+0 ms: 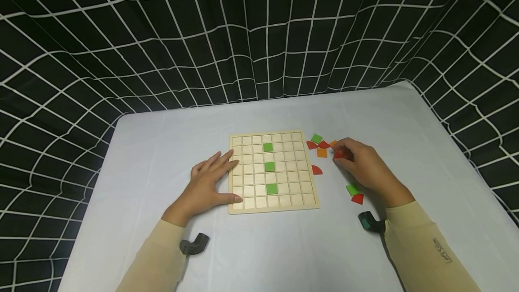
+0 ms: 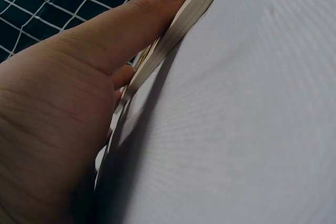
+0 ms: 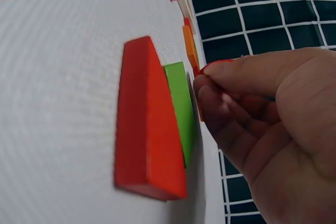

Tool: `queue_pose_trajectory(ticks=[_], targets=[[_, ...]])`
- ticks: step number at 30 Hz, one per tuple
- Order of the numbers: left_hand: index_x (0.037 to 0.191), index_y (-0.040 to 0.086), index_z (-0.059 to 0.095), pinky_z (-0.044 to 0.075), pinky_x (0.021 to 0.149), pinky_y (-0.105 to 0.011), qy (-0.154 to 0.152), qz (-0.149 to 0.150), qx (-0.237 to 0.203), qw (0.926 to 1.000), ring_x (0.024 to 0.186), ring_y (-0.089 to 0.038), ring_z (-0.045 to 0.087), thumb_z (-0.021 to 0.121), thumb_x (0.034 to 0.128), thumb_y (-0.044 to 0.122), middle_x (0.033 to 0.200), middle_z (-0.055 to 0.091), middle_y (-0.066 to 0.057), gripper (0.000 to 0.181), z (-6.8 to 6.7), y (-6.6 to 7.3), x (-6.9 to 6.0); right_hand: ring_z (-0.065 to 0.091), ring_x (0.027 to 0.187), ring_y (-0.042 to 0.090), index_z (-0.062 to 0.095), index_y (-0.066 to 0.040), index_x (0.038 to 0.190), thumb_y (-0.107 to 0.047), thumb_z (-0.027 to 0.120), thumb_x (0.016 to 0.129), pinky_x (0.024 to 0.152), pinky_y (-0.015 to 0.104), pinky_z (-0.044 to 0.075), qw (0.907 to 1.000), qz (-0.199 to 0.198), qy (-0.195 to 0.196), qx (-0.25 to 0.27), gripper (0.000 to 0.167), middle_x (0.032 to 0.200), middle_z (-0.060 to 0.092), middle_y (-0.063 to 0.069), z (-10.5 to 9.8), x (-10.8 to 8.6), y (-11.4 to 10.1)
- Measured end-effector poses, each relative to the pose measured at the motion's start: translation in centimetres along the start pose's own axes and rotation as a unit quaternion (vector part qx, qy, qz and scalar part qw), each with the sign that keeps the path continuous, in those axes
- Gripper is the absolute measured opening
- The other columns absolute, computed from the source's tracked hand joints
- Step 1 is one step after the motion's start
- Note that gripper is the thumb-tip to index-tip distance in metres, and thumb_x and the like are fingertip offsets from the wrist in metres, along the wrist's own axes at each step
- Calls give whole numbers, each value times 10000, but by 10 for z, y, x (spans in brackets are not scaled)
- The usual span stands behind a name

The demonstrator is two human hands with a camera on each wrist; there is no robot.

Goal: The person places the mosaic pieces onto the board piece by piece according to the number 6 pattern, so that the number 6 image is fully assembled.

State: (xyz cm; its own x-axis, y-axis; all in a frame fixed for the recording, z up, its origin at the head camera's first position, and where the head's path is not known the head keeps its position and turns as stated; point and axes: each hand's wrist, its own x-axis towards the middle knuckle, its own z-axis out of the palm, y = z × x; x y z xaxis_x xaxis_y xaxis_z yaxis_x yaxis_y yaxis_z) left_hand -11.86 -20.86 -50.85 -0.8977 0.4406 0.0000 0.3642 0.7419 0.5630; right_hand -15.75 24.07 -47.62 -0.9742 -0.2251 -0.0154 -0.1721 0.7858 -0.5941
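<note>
A wooden grid board [image 1: 290, 176] lies on the white-covered table, with three green square tiles [image 1: 270, 166] in one column of its cells. My left hand [image 1: 208, 187] rests on the board's left edge, fingers spread and fairly straight; in the left wrist view the thumb [image 2: 134, 30] lies over the rim. To the right of the board, my right hand [image 1: 362, 166] pinches a red piece [image 1: 339, 153] between thumb and fingertips. Most of that piece is hidden by the fingers in the right wrist view.
Beside the board's upper right lie a green tile [image 1: 316, 138], an orange square [image 1: 322, 152] and several red quarter-circle pieces [image 1: 317, 170]. Nearer me, a red piece [image 3: 144, 129] touches a green tile [image 3: 179, 103]. Black grid-patterned curtains [image 1: 259, 35] surround the table.
</note>
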Motion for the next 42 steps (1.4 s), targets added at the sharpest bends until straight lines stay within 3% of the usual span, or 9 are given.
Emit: queue_pose_trajectory(ticks=[3, 8, 14, 16, 23, 31, 36, 40, 42], targets=[[1656, 229, 506, 81, 1223, -599, -5, -8, -39, 10000, 1648, -241, 108, 902, 819, 645, 1793, 204, 110, 1016, 0, 1, 0, 630, 969, 325, 691, -70, 1205, -33, 802, 992, 895, 520, 566, 9998, 100, 113, 118, 243, 1059, 715, 118, 1, 0, -2], [1655, 229, 507, 81, 1223, -604, -7, -3, -29, 10000, 1648, -243, 111, 904, 819, 640, 1793, 210, 100, 1013, 0, 1, -1, 663, 998, 307, 741, -68, 1199, -56, 823, 988, 922, 504, 578, 9991, -54, 281, 310, 226, 1100, 744, 101, 2, -2, -5], [1656, 235, 505, 74, 1226, -604, -26, -16, 1, 10000, 1649, -231, 103, 895, 826, 648, 1794, 202, 106, 1006, 0, 0, 0, 702, 958, 242, 742, -105, 1209, -112, 834, 992, 838, 179, 537, 9961, -57, 373, 799, 236, 1083, 757, 49, 3, -5, -12], [1656, 235, 506, 77, 1225, -606, -17, -11, 10, 10000, 1649, -236, 107, 892, 828, 650, 1793, 202, 107, 1003, 0, 0, 0, 711, 942, 239, 760, -109, 1194, -93, 828, 994, 808, 128, 523, 9939, -115, 375, 1031, 212, 1095, 761, 50, 4, -4, -14], [1653, 234, 510, 85, 1222, -606, 18, 53, -25, 10000, 1648, -242, 115, 883, 824, 671, 1791, 213, 98, 1009, 1, -2, 1, 699, 981, 244, 784, -90, 1217, -39, 795, 1007, 810, 145, 545, 9900, -265, 299, 1351, 216, 1160, 755, 59, 7, -3, -22], [1649, 227, 516, 97, 1217, -606, 61, 67, -1, 10000, 1646, -252, 125, 884, 828, 660, 1790, 220, 91, 998, 2, -2, 1, 746, 937, 226, 771, -70, 1205, -56, 782, 1020, 776, 238, 565, 9845, -246, -75, 1733, 186, 1088, 759, 63, 11, 6, -42], [1650, 218, 514, 92, 1219, -601, 61, 62, -18, 10000, 1647, -257, 124, 887, 832, 647, 1792, 220, 85, 996, 2, -2, 0, 734, 975, 220, 773, -68, 1218, -77, 806, 1006, 810, 276, 582, 9840, -323, -219, 1740, 216, 1124, 756, 54, 17, 17, -58], [1657, 219, 504, 88, 1221, -594, 43, 45, -17, 10000, 1648, -248, 115, 881, 836, 653, 1794, 211, 92, 1001, 2, -1, 0, 718, 948, 220, 756, -76, 1198, -73, 808, 1002, 819, 351, 573, 9851, -439, -286, 1639, 203, 1046, 756, 36, 21, 26, -71], [1661, 223, 498, 84, 1223, -592, 26, 31, -27, 10000, 1648, -240, 108, 876, 839, 659, 1795, 204, 98, 1004, 2, -2, 1, 708, 904, 242, 747, -90, 1180, -68, 794, 1009, 724, 360, 573, 9843, -435, -370, 1672, 179, 1029, 753, 34, 23, 29, -78]])
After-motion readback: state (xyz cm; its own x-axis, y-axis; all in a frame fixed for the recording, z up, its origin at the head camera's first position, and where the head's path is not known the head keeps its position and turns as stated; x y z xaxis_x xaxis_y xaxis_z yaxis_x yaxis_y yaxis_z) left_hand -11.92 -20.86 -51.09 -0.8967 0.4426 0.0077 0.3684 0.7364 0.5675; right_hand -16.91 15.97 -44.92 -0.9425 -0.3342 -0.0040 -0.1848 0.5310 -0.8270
